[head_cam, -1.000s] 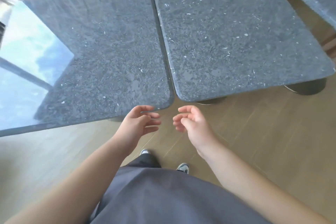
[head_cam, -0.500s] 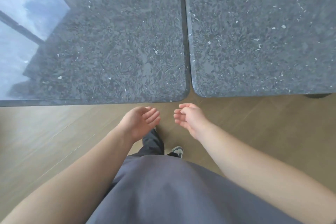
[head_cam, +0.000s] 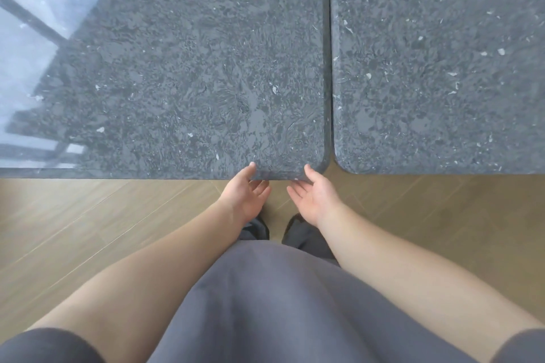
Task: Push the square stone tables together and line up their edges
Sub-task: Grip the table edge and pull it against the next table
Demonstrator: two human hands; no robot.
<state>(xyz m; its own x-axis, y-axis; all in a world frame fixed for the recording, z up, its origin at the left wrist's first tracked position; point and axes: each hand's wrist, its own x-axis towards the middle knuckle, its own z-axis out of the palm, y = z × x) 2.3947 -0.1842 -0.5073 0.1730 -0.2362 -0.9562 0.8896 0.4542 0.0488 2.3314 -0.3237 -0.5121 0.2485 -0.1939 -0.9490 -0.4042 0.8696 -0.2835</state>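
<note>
Judging by the thick polished stone, the left table (head_cam: 182, 68) is heavy, rigid and slick on top; best taken at its near edge, which seems what is happening. Left hand (head_cam: 246, 194) and right hand (head_cam: 314, 196) lie a little apart, palms up, thumbs on top of that edge, fingers seemingly beneath. Right table (head_cam: 442, 68) sits beyond and right of the hands, across a narrow seam; near edges slightly offset.

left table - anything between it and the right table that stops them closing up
Nothing visible. Only a narrow bare gap separates the left table from the right table. Both hands, left hand and right hand, hold the left table's near edge.
</note>
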